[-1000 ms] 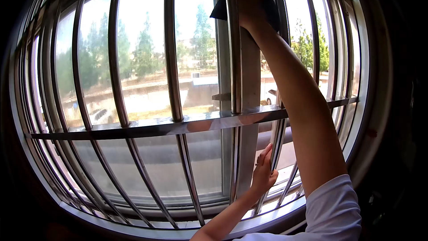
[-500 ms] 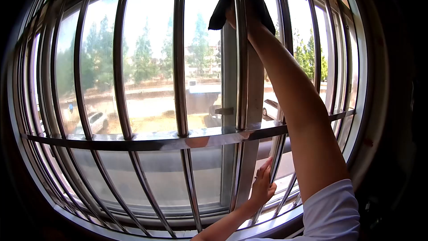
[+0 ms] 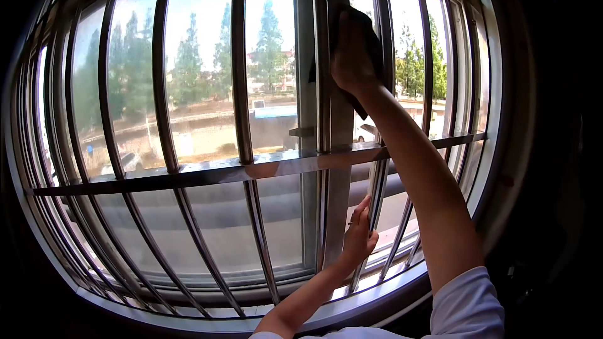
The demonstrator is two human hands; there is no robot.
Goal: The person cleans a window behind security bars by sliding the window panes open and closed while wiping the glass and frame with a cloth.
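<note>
While the right hand (image 3: 353, 66) grasps a draped black cloth (image 3: 369, 34), an upright grey window-frame post (image 3: 341, 133) runs below that grip toward the left hand (image 3: 358, 240), whose hold is unclear.

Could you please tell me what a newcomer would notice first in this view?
The shiny metal bars strike first, running upright across the bright window. At upper centre, the right hand, between two of them, holds a black cloth; lower down, beneath the crossbar, the left hand is at one bar.
</note>
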